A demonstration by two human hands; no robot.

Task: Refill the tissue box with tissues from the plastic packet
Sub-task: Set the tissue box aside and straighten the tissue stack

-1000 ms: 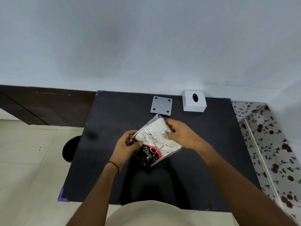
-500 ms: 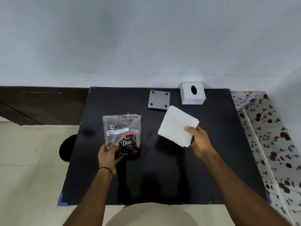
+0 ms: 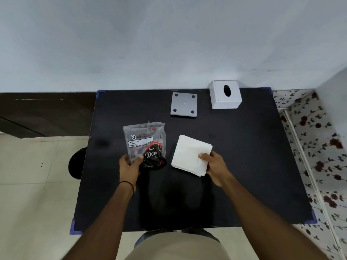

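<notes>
A clear plastic packet (image 3: 145, 143) with black and red print lies flat and emptied on the black table (image 3: 244, 166). My left hand (image 3: 130, 165) pinches its lower left corner. A white stack of tissues (image 3: 190, 154) sits just right of the packet, and my right hand (image 3: 216, 166) grips its near right corner. The white tissue box (image 3: 225, 95), with an oval slot on top, stands at the table's far right edge. Its grey base plate (image 3: 184, 104), with dark pads at the corners, lies to the left of the box.
A pale wall rises directly behind the table. A flower-patterned surface (image 3: 315, 147) borders the right side. Tiled floor (image 3: 37, 184) and a dark round object (image 3: 77, 162) lie to the left.
The tissue stack came out of the packet in my right hand. It then moved toward me and left, close beside the packet. My left hand kept the empty packet on the table.
</notes>
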